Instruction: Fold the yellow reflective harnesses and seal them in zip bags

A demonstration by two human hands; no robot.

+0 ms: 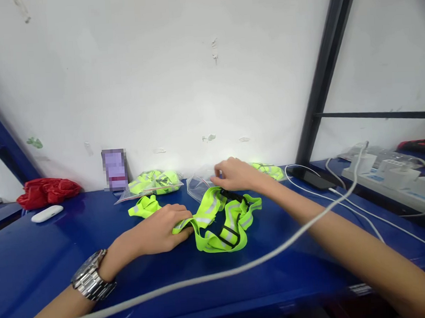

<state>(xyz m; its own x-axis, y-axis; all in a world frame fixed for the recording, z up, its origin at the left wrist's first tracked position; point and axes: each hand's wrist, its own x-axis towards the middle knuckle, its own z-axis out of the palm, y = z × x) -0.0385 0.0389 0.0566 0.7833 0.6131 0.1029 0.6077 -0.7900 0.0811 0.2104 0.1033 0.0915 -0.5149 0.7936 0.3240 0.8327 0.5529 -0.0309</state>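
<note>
A neon yellow reflective harness [211, 212] with grey stripes and black buckles lies loosely looped on the blue table. My left hand [162, 229], wearing a metal watch [93, 276], is closed on one strap at the harness's left side, thumb below it. Beyond the harness, my right hand [235, 174] hovers with bent fingers, thumb and forefinger slightly apart. Just beside its fingertips is a clear plastic zip bag [197, 186]; whether they touch it I cannot tell. Part of the harness [145, 207] extends behind my left hand.
Bagged yellow harnesses [156, 182] lie by the wall, one more [269, 171] behind my right wrist. A phone [115, 169] leans there. A red bundle [49, 192] and white case [47, 213] sit left. A white cable [241, 268] crosses the foreground; a black phone [312, 178] and power strip [397, 179] are right.
</note>
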